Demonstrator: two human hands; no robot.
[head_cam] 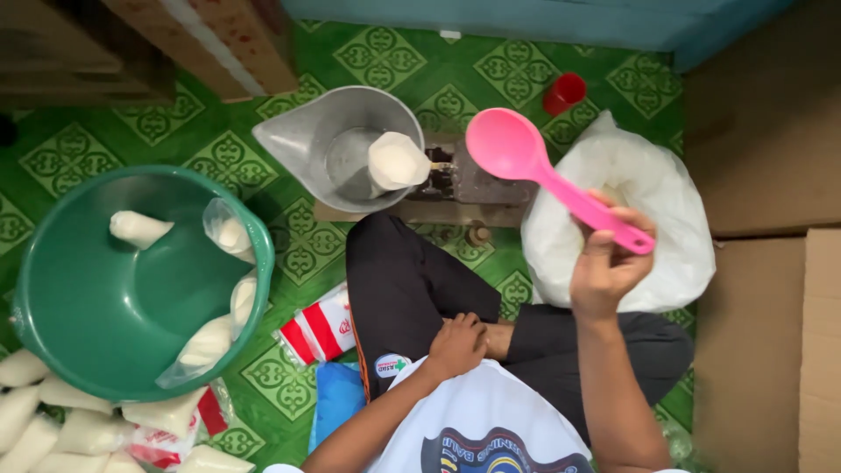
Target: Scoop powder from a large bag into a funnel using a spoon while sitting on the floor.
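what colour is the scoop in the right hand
Pink, bowl and handle alike; the scoop held by the right hand shows best in the head view.

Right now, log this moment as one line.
right hand: holds pink scoop over white sack | left hand: rests on leg, empty | scale pan: holds filled bag

One head-worn view — looking steeply down, close over the lap.

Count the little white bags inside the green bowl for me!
4 in the green bowl: one at the back, three along the right rim. Their clear plastic may hide more.
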